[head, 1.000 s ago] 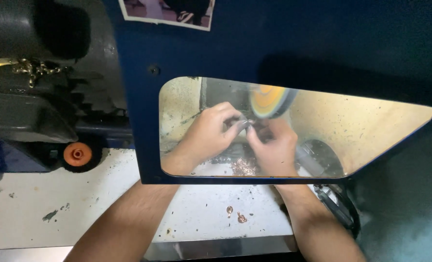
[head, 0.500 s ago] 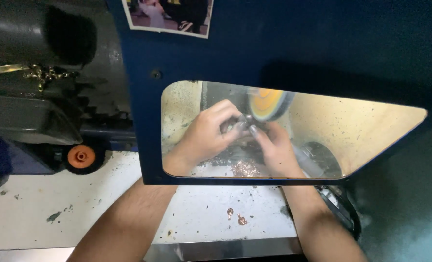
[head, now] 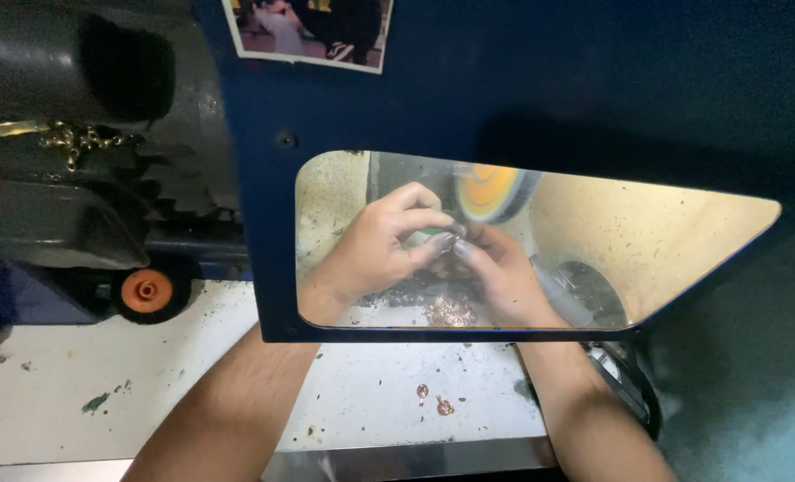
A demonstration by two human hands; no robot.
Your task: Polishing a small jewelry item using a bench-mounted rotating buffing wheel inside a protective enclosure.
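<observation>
Both my hands reach under a dark blue guard (head: 522,80) and show through its clear window (head: 665,241). My left hand (head: 379,245) and my right hand (head: 500,272) pinch one small metal piece (head: 445,242) between their fingertips. They hold it just below a spinning yellow-orange polishing wheel (head: 491,192). Whether the piece touches the wheel I cannot tell. A small heap of copper-coloured pieces (head: 449,311) lies under my hands.
Two small copper-coloured pieces (head: 433,398) lie on the stained white bench (head: 85,384) in front of the guard. A dark machine body (head: 76,178) with an orange knob (head: 147,290) stands at the left. A photo (head: 312,27) is stuck on the guard's top.
My hands have shifted slightly left and closer to the wheel, still pinching the small piece. The view has tilted a little.
</observation>
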